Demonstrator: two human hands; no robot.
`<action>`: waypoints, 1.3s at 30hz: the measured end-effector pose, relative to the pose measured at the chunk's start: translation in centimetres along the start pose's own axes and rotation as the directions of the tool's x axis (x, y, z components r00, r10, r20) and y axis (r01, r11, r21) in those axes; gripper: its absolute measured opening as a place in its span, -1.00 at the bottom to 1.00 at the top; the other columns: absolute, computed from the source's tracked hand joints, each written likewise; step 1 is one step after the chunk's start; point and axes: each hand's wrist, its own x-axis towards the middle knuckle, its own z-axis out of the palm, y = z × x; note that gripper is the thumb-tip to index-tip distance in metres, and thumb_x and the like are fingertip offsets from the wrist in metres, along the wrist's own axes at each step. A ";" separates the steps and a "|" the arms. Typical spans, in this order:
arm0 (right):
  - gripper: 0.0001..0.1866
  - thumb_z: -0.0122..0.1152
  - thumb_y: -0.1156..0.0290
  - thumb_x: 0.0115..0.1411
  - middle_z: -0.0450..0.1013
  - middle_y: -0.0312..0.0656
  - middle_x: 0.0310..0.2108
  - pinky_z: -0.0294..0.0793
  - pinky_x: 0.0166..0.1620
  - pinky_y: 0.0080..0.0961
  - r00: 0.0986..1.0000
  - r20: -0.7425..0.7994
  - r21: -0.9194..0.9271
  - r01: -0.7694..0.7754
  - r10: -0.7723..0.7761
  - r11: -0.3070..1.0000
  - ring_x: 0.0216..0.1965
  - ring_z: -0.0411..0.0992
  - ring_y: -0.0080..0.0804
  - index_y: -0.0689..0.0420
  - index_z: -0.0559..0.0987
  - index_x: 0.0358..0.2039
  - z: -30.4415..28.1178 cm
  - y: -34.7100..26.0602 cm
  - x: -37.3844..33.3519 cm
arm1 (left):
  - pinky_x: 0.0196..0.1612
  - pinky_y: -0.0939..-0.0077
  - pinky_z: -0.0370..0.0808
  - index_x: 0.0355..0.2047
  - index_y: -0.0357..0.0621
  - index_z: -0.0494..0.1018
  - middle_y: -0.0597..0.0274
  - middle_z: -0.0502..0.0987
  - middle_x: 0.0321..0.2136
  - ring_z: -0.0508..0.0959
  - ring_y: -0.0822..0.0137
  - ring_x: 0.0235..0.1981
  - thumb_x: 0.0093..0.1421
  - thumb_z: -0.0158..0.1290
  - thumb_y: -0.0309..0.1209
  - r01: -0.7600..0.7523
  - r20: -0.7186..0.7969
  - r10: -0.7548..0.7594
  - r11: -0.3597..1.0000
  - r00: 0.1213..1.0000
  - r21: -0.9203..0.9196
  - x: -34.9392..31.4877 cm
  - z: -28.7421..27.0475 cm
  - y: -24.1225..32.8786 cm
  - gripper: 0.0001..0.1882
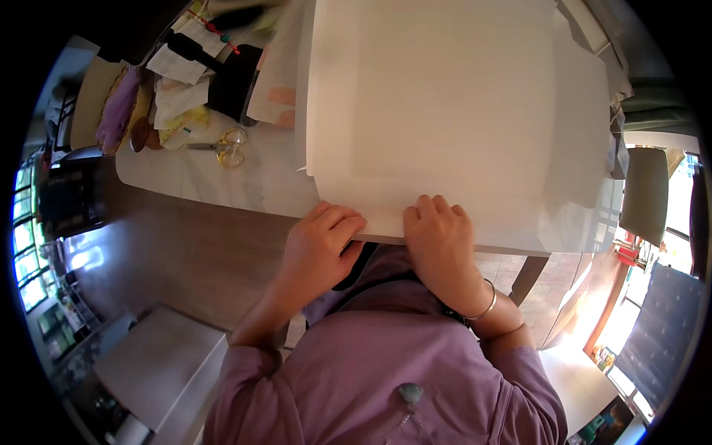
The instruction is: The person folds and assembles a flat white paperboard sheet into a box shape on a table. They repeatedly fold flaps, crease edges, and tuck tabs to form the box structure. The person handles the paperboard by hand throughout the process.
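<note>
A large sheet of white cardboard [445, 96] with creased, flap-like margins lies over much of the table [245, 182] in front of me. My left hand [322, 241] is closed on its near edge, with the fingers on top and the thumb lower, by the rim. A short way to the right, my right hand [443, 241] curls its fingers over the same edge; its thumb is hidden. A bangle circles my right wrist. Left of the cardboard lie scissors [228, 148] with yellowish handles, apart from both hands.
At the table's far left are a black long-handled object [222, 78], crumpled papers [182, 100] and a purple item in a scalloped tray [121, 111]. A pale chair back [644, 194] stands at the right. Behind me on the left is a white box-shaped piece of furniture [159, 363].
</note>
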 end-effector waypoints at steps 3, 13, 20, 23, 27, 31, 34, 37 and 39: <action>-0.86 0.33 0.50 -0.16 0.34 -0.31 -0.52 0.33 -0.46 -0.48 0.975 -0.161 0.023 0.157 -0.151 0.987 -0.40 0.40 -0.43 0.06 0.50 -0.62 0.8 -1.0 0.7 | -0.13 0.28 0.60 -0.21 -0.10 0.64 0.23 0.64 -0.19 0.62 0.13 -0.13 -0.10 0.26 -0.67 0.008 -0.001 -0.008 1.000 1.000 0.012 -0.3 -0.4 0.0 -0.62; -0.84 0.28 0.53 -0.17 0.33 -0.29 -0.50 0.35 -0.43 -0.45 0.990 -0.024 0.086 0.142 -0.141 0.986 -0.40 0.39 -0.39 0.06 0.45 -0.59 0.5 -0.2 1.1 | -0.01 0.11 0.52 -0.13 0.00 0.61 0.36 0.61 -0.21 0.59 0.17 -0.17 -0.02 0.23 -0.60 0.167 -0.217 -0.074 0.879 0.973 0.447 -3.3 -5.8 -1.4 -0.60; -0.81 0.28 0.51 -0.22 0.25 -0.33 -0.59 0.23 -0.49 -0.50 0.974 -0.144 0.071 0.186 -0.174 0.980 -0.49 0.32 -0.46 0.03 0.40 -0.67 -0.8 -0.6 0.4 | 0.16 0.08 0.36 -0.23 -0.02 0.65 0.44 0.60 -0.26 0.58 0.29 -0.20 -0.15 0.35 -0.48 -0.050 -0.108 0.092 0.937 0.990 0.345 -1.4 -2.3 0.9 -0.62; -0.81 0.28 0.50 -0.23 0.23 -0.33 -0.59 0.22 -0.49 -0.50 0.970 -0.170 0.079 0.187 -0.172 0.979 -0.50 0.30 -0.47 0.04 0.40 -0.66 -1.0 -0.4 0.2 | 0.15 0.16 0.32 -0.24 -0.04 0.64 0.45 0.59 -0.28 0.57 0.32 -0.20 -0.16 0.33 -0.50 -0.135 -0.088 0.179 0.920 0.980 0.368 -1.3 -0.3 -0.1 -0.62; -0.82 0.28 0.50 -0.24 0.23 -0.33 -0.59 0.22 -0.49 -0.50 0.970 -0.150 0.080 0.207 -0.193 0.975 -0.50 0.29 -0.47 0.04 0.40 -0.67 -0.9 -0.2 0.1 | 0.11 0.19 0.32 -0.27 -0.05 0.63 0.44 0.56 -0.32 0.55 0.32 -0.21 -0.16 0.28 -0.55 -0.166 -0.067 0.217 0.883 0.974 0.440 -0.8 0.2 0.2 -0.65; -0.81 0.28 0.50 -0.24 0.23 -0.34 -0.59 0.22 -0.50 -0.49 0.972 -0.138 0.093 0.204 -0.190 0.975 -0.50 0.29 -0.47 0.03 0.40 -0.68 -1.3 0.1 0.1 | 0.11 0.20 0.31 -0.33 -0.06 0.61 0.42 0.55 -0.34 0.54 0.32 -0.20 -0.18 0.27 -0.56 -0.155 -0.024 0.185 0.877 0.982 0.455 -0.2 -0.1 0.9 -0.69; -0.82 0.28 0.50 -0.23 0.24 -0.34 -0.59 0.23 -0.49 -0.49 0.972 -0.125 0.114 0.211 -0.197 0.971 -0.49 0.31 -0.47 0.03 0.41 -0.68 -1.3 0.3 0.1 | 0.08 0.26 0.38 -0.57 -0.11 0.50 0.34 0.41 -0.49 0.45 0.32 -0.33 -0.09 0.15 -0.51 -0.164 -0.055 0.216 0.864 0.975 0.476 0.8 -0.4 1.4 -0.95; -0.84 0.30 0.50 -0.21 0.29 -0.34 -0.58 0.27 -0.48 -0.50 0.976 -0.081 0.138 0.212 -0.202 0.968 -0.48 0.35 -0.47 0.03 0.45 -0.66 -1.2 0.5 0.3 | 0.09 0.23 0.39 -0.60 -0.10 0.51 0.32 0.45 -0.49 0.47 0.29 -0.31 -0.09 0.14 -0.52 -0.172 0.036 0.177 0.862 0.984 0.477 1.5 -0.5 1.5 -0.97; -0.86 0.31 0.50 -0.17 0.34 -0.34 -0.57 0.30 -0.47 -0.51 0.978 -0.042 0.136 0.209 -0.205 0.969 -0.46 0.40 -0.47 0.02 0.49 -0.65 -0.9 0.6 0.4 | 0.11 0.21 0.38 -0.60 -0.09 0.54 0.30 0.49 -0.48 0.50 0.27 -0.28 -0.09 0.18 -0.50 -0.150 0.073 0.132 0.870 0.989 0.469 1.8 -0.1 1.2 -0.96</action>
